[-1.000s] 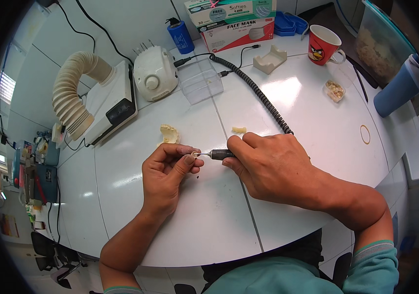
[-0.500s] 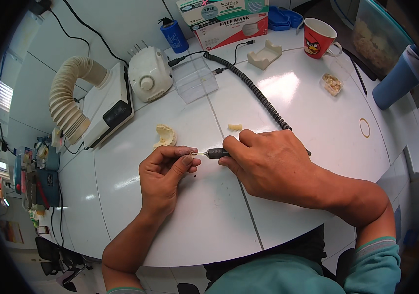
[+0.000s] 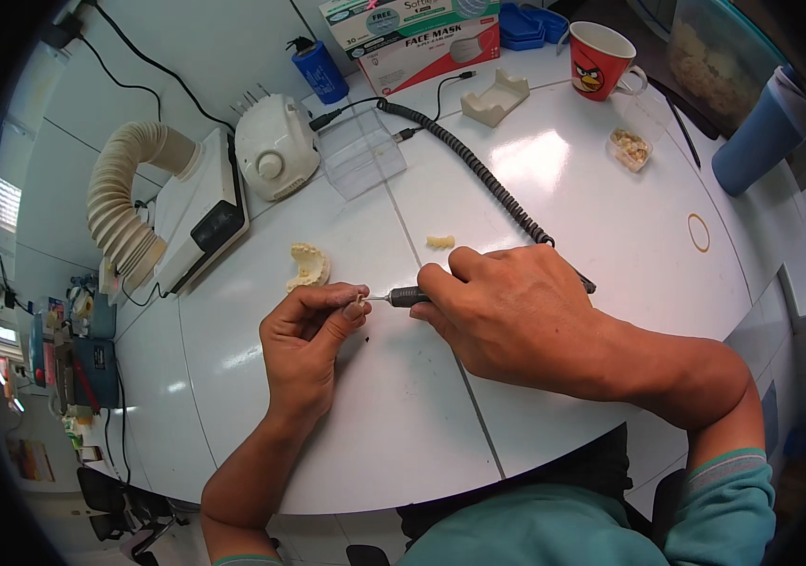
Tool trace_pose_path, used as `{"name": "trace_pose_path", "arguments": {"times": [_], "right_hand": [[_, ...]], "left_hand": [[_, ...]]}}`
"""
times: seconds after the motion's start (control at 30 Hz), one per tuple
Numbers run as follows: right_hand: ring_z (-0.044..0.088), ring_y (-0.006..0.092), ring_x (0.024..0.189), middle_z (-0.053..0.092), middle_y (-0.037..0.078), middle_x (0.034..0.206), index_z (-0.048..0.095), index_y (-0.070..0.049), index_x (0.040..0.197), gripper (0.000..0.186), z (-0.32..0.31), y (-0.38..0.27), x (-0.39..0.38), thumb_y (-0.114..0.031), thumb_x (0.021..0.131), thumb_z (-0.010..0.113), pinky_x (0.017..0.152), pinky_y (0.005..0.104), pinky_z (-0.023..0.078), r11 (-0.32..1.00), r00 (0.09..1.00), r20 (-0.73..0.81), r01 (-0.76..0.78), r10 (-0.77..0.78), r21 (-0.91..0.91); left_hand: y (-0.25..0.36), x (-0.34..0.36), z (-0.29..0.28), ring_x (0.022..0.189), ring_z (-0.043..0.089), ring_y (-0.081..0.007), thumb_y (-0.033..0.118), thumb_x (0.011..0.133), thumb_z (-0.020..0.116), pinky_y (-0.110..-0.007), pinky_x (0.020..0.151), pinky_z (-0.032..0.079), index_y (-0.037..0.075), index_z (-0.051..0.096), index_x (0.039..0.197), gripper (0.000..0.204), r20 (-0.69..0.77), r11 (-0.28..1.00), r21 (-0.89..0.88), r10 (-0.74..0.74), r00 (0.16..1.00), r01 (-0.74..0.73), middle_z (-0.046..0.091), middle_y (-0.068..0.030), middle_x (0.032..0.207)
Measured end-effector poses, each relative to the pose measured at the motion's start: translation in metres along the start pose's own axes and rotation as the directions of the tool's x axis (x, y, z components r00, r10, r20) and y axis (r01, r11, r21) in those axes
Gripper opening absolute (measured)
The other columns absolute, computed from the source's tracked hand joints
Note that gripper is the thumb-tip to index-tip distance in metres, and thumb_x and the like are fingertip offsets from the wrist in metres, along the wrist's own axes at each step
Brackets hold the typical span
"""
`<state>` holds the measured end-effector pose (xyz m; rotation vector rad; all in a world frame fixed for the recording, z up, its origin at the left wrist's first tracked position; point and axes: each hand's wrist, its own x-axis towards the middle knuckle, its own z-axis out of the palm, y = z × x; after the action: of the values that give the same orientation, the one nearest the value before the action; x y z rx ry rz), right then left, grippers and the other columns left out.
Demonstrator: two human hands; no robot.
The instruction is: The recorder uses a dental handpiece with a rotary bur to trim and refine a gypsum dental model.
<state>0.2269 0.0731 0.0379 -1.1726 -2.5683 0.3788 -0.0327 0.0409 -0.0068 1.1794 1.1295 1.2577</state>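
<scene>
My left hand (image 3: 304,349) pinches a small pale piece (image 3: 361,300) between thumb and fingertips, mostly covered by them. My right hand (image 3: 516,321) grips a dark rotary handpiece (image 3: 407,296), its thin metal tip touching or very near that piece; contact is hard to tell. A coiled black cord (image 3: 478,165) runs to the handpiece. A cream dental cast (image 3: 309,267) lies just beyond my left hand, and a small yellow tooth-shaped piece (image 3: 440,241) lies beyond my right. A dark speck sits on the white tabletop (image 3: 214,396) below my fingertips.
Behind are a dust extractor with hose (image 3: 206,223), white control unit (image 3: 274,151), clear tray (image 3: 356,158), blue canister (image 3: 318,71), mask boxes (image 3: 422,57), beige holder (image 3: 495,97), red mug (image 3: 601,61), small container (image 3: 629,149), blue tumbler (image 3: 756,137) and rubber band (image 3: 699,232).
The whole scene has shifted slightly up and leftward in the picture, as from head movement. Both hands appear a little further left, still holding the piece and the handpiece.
</scene>
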Motion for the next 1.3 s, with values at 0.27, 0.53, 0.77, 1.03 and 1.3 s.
{"name": "trace_pose_path", "arguments": {"times": [0.27,0.53,0.77,1.03,1.3], "right_hand": [[0.068,0.0278,0.058,0.067,0.010,0.076,0.070,-0.004,0.098,0.029,0.0005,-0.0004,-0.0011,-0.031,0.108,0.070,0.048,0.0419,0.051,1.000,1.000,-0.017,0.001,-0.001,-0.006],[0.072,0.0309,0.057,0.072,0.016,0.075,0.071,0.000,0.098,0.032,-0.0007,0.0018,-0.0011,-0.030,0.108,0.068,0.047,0.0413,0.052,0.999,0.999,-0.036,0.040,-0.040,0.003],[0.073,0.0307,0.059,0.071,0.017,0.079,0.071,0.000,0.098,0.032,0.0028,0.0017,-0.0009,-0.031,0.109,0.068,0.048,0.0414,0.052,0.999,0.997,-0.068,0.046,-0.046,0.009],[0.073,0.0310,0.059,0.072,0.017,0.078,0.071,0.000,0.098,0.033,0.0034,0.0011,-0.0009,-0.031,0.109,0.067,0.048,0.0420,0.052,0.999,0.996,-0.078,0.047,-0.046,0.018],[0.072,0.0318,0.058,0.072,0.017,0.076,0.072,0.000,0.097,0.032,-0.0005,0.0017,-0.0020,-0.030,0.108,0.068,0.048,0.0425,0.052,0.999,0.998,-0.048,0.044,-0.044,0.008]], "left_hand": [[0.0010,0.0007,-0.0003,0.103,0.077,-0.0179,-0.002,0.102,0.076,-0.031,0.093,0.064,-0.002,0.075,0.114,0.011,0.015,1.000,0.023,-0.014,1.000,0.014,0.079,-0.0152,0.119],[0.0014,0.0003,-0.0002,0.103,0.078,-0.0183,-0.002,0.104,0.074,-0.032,0.093,0.065,-0.001,0.075,0.114,0.011,0.028,0.999,0.048,-0.007,1.000,0.006,0.079,-0.0145,0.119],[0.0027,0.0018,-0.0001,0.098,0.076,-0.0152,0.000,0.104,0.074,-0.029,0.089,0.063,-0.001,0.074,0.113,0.009,0.024,0.998,0.049,-0.033,0.999,0.032,0.078,-0.0140,0.119],[0.0017,0.0010,-0.0008,0.097,0.076,-0.0154,0.001,0.105,0.074,-0.029,0.088,0.063,-0.001,0.074,0.113,0.009,0.022,0.998,0.056,-0.041,0.999,0.040,0.077,-0.0145,0.119],[0.0029,0.0001,0.0007,0.098,0.076,-0.0159,0.000,0.105,0.074,-0.029,0.089,0.064,-0.001,0.073,0.114,0.010,0.031,0.998,0.049,-0.034,0.999,0.032,0.077,-0.0148,0.119]]}}
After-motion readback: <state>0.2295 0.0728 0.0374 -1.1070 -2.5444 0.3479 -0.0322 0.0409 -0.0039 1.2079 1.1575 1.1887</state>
